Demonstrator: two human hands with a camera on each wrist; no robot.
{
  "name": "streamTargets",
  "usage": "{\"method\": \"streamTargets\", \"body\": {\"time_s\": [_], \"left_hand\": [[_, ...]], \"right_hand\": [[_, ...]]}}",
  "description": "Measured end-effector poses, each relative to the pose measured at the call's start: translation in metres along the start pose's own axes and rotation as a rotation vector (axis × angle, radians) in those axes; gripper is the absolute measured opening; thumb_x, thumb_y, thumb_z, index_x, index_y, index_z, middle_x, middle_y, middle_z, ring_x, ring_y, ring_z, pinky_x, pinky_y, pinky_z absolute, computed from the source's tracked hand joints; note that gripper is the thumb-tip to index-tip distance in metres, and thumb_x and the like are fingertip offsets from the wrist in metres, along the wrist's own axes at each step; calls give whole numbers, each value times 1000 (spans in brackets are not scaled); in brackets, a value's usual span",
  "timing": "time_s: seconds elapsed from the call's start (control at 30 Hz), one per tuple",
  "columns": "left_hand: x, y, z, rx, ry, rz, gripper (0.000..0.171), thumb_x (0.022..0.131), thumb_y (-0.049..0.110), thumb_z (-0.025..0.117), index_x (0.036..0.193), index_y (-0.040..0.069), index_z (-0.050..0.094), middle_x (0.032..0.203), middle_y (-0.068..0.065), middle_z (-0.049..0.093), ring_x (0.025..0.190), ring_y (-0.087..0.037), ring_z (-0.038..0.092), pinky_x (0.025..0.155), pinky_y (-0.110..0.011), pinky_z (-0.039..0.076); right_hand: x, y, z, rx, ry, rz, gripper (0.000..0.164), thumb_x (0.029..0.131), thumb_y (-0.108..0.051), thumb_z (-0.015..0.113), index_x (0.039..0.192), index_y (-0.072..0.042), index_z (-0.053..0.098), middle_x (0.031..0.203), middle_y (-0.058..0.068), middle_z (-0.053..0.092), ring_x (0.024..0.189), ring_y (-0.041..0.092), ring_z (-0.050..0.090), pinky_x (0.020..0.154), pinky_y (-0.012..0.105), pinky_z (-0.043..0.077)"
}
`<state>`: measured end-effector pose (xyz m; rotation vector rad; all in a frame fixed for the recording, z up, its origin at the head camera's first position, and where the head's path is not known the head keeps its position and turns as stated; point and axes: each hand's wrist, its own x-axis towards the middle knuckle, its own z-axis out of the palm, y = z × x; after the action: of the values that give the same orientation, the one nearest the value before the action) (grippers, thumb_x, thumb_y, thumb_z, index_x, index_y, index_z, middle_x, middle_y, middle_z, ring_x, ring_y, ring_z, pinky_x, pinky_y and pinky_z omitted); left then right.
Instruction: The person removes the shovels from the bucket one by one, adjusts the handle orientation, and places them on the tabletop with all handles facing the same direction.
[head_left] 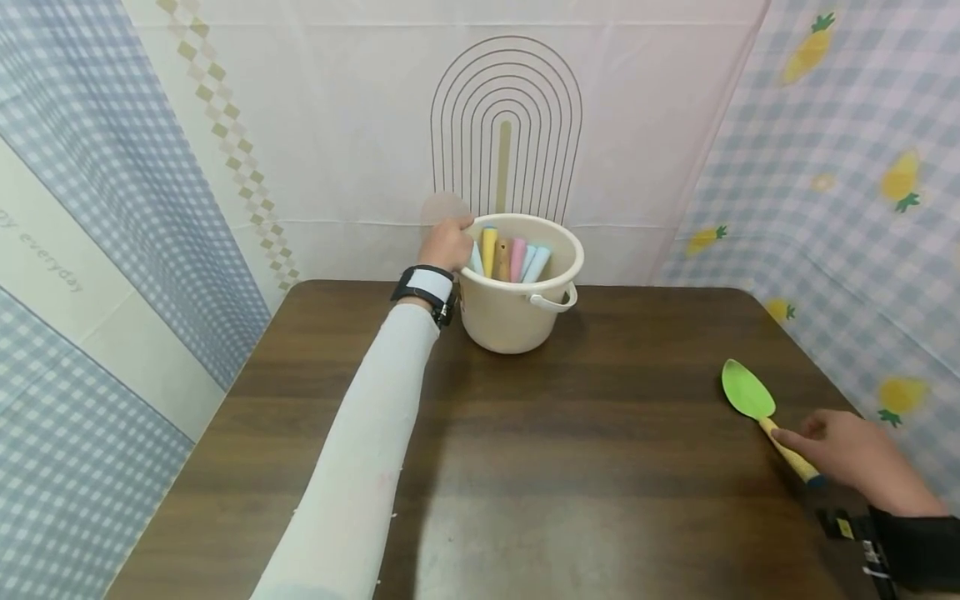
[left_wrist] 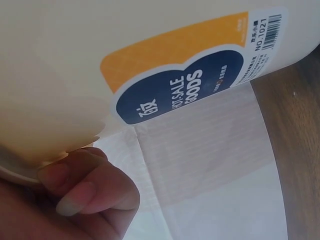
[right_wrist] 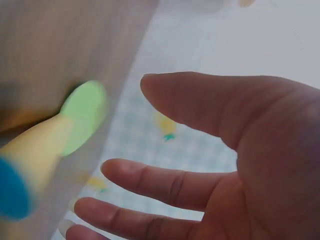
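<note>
My left hand (head_left: 447, 243) grips the left rim of a cream plastic bucket (head_left: 508, 321); in the left wrist view its curled fingers (left_wrist: 107, 190) hold the rim, below a navy and orange label (left_wrist: 175, 82). Several tool handles stand in the bucket, among them a yellow handle (head_left: 489, 252), a pink handle (head_left: 517, 258) and a light blue handle (head_left: 537, 263); their lower ends are hidden. At the right, my right hand (head_left: 862, 458) hovers beside a toy trowel with a green blade (head_left: 747, 392) and a yellow, blue-ended handle (head_left: 787, 450). In the right wrist view its thumb and fingers are spread, holding nothing.
The bucket stands near the back edge of the brown wooden table (head_left: 570, 467), its white carrying handle (head_left: 555, 302) hanging at the front right. Patterned cloth (head_left: 360, 125) rises behind the table, and checked cloth (head_left: 847, 208) hangs along the right side.
</note>
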<state>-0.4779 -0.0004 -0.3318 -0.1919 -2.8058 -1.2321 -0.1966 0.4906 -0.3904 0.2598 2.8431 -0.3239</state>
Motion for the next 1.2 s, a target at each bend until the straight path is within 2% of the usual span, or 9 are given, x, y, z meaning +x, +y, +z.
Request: {"method": "streamTargets", "body": {"time_s": [0.1,0.17,0.27,0.4,0.47,0.67,0.8,0.97,1.2], "left_hand": [[4,-1,0,6,8,-12,55,101,10,42,155,17,50,148,-13,60,58,-16,47,57,-27,47],[6,-2,1,14,10,-16,53,102,11,42,154,17,51,150,-12,60,56,-16,45,57,-26,46],[6,-3,3,26,13,-11,53,103,11,42,154,16,52,144,-14,64,56,-16,44,56,-26,45],[1,-2,6,44,21,-8,53,101,10,43,153,14,52,147,-15,61,60,-19,45,58,-28,45],[-1,-1,8,57,24,-11,53,101,10,44,153,14,52,155,-11,55,63,-19,47,60,-28,46],[2,1,16,104,20,-23,53,101,13,45,153,19,52,158,-5,52,64,-19,47,59,-28,44],[4,3,19,110,32,-24,53,101,13,46,153,20,54,156,-5,54,68,-19,50,60,-27,44],[5,3,23,97,47,-31,51,101,14,48,152,20,54,156,-5,54,72,-21,53,62,-28,45],[6,4,28,78,51,-37,49,103,16,49,152,20,55,149,-9,61,73,-22,57,64,-30,49]], "right_hand": [[0,-18,-16,3,56,-96,72,104,-54,54,117,16,62,99,29,68,81,36,64,66,44,50],[2,-33,-27,0,86,-153,77,103,-55,55,126,18,57,111,35,66,93,44,65,72,48,53],[6,-59,-44,7,129,-253,76,103,-54,58,133,16,55,120,36,65,104,49,63,78,52,54],[12,-103,-64,-2,187,-376,70,103,-48,60,138,12,53,128,36,62,110,48,62,85,55,52],[16,-125,-73,-15,220,-430,66,103,-45,62,139,10,54,130,36,61,111,46,62,87,57,51],[31,-190,-101,-23,275,-580,60,100,-43,67,137,3,60,129,31,66,113,43,64,92,60,51],[46,-229,-115,-1,253,-674,59,99,-45,68,139,-2,59,130,26,67,116,40,65,94,59,53],[74,-269,-124,17,157,-774,56,102,-44,63,146,-9,56,133,20,67,121,36,63,96,56,54],[120,-314,-134,20,34,-825,52,106,-42,57,149,-11,55,135,20,66,128,38,59,105,56,50]]}}
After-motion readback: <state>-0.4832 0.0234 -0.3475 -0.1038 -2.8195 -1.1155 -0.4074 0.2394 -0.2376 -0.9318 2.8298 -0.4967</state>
